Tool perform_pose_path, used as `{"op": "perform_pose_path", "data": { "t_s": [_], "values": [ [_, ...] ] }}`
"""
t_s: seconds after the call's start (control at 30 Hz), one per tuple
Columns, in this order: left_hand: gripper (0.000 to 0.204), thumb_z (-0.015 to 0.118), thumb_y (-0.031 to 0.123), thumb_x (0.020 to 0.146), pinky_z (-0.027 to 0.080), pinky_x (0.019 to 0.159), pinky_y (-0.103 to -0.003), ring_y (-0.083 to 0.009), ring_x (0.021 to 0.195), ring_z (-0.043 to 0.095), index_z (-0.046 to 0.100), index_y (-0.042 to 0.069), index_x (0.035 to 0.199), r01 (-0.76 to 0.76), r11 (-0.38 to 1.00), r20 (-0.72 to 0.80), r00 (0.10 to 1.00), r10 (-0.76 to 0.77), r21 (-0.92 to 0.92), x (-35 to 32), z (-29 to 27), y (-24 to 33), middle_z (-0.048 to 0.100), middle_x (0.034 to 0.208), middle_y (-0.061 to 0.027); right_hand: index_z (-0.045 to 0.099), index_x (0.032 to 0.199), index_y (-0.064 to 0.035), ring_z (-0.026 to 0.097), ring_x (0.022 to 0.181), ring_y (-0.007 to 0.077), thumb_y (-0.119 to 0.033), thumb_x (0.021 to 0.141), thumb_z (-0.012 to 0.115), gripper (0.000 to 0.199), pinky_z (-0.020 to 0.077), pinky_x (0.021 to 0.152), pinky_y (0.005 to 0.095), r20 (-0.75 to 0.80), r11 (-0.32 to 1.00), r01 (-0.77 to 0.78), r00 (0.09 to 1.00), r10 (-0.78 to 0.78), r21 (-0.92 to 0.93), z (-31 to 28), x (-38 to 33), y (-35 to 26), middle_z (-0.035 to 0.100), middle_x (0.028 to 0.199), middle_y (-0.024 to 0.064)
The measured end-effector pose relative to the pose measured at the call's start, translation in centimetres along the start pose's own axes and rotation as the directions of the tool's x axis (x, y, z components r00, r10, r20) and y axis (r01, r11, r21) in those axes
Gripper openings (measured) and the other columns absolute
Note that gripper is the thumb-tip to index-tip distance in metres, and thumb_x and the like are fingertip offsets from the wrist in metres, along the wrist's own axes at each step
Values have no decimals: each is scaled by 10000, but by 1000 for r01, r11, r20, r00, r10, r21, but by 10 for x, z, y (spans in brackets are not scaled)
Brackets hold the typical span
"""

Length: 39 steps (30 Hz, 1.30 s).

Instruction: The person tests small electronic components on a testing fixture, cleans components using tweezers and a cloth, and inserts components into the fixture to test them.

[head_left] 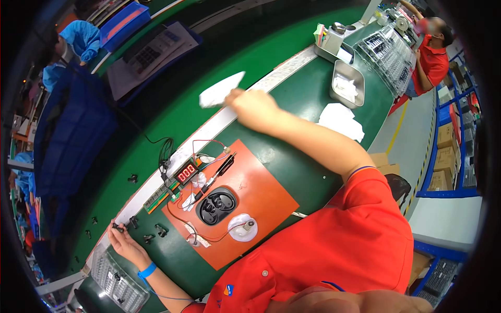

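My left hand is at the bench's left edge, its fingers closed on a small black piece that looks like an earbud. Stretched out to the far side, my right hand grips a white wipe that hangs past the bench's pale edge. Beside my left hand lie a few loose black earbuds. An oval black earphone case stands open on the orange mat, with dark ear-hook pieces in it. My right hand is well away from the case.
A small red-digit meter with wires stands behind the mat, near black tweezers. A round white pad lies on the mat. Right: a metal tray, white cloths, and a person in red. Clear plastic tray at lower left.
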<state>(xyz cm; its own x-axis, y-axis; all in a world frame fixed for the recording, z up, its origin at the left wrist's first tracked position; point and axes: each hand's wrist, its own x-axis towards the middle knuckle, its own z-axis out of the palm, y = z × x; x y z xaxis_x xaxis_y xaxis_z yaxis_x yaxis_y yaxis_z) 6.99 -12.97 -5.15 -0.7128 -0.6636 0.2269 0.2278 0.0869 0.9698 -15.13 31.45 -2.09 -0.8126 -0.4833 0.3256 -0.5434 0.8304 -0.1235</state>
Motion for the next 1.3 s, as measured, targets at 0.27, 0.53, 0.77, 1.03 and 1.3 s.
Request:
{"op": "perform_pose_path", "data": {
  "t_s": [0.27, 0.53, 0.77, 1.03, 1.3],
  "values": [
    [310, 527, 196, 1013, 477, 892, -279, -127, 989, 575, 560, -10, 1242, -44, 997, -24, 999, 45, 59, -1, -5, 1, 591, 1208, -87, 661, 878, -88, 697, 719, 306, -118, 824, 569, 110, 566, 609, 437, -122, 987, -157, 981, 151, -39, 23, 57, 36, 635, 898, 124],
    [309, 531, 198, 1012, 478, 882, -275, -120, 975, 572, 561, -7, 1241, -54, 996, -30, 998, 56, 73, -1, 3, 2, 585, 1234, -85, 646, 883, -93, 677, 706, 343, -112, 827, 555, 109, 557, 615, 460, -114, 994, -113, 987, 113, 10, 16, 52, 22, 603, 909, 121],
    [301, 528, 201, 1014, 471, 865, -270, -122, 956, 576, 574, -12, 1221, -110, 971, 39, 994, 104, 212, -2, 5, 2, 607, 1215, -92, 647, 846, -82, 687, 715, 336, -123, 830, 561, 97, 566, 627, 447, -51, 1000, 19, 999, -19, 8, 26, 49, 1, 616, 917, 130],
    [292, 537, 198, 1010, 463, 832, -260, -115, 901, 566, 586, -10, 1210, -124, 952, 31, 992, 121, 279, -5, 3, 1, 617, 1181, -75, 638, 872, -96, 669, 715, 348, -103, 818, 556, 98, 547, 630, 463, -20, 970, 211, 977, -210, 119, 17, 31, -20, 601, 892, 111],
    [289, 546, 188, 1005, 455, 807, -249, -107, 898, 573, 586, -6, 1216, -133, 955, 33, 991, 129, 264, -5, 6, 0, 625, 1159, -65, 638, 887, -105, 665, 715, 341, -105, 808, 560, 111, 540, 614, 463, -37, 987, 120, 992, -117, 107, 33, 46, -12, 603, 874, 95]
  ]
}}
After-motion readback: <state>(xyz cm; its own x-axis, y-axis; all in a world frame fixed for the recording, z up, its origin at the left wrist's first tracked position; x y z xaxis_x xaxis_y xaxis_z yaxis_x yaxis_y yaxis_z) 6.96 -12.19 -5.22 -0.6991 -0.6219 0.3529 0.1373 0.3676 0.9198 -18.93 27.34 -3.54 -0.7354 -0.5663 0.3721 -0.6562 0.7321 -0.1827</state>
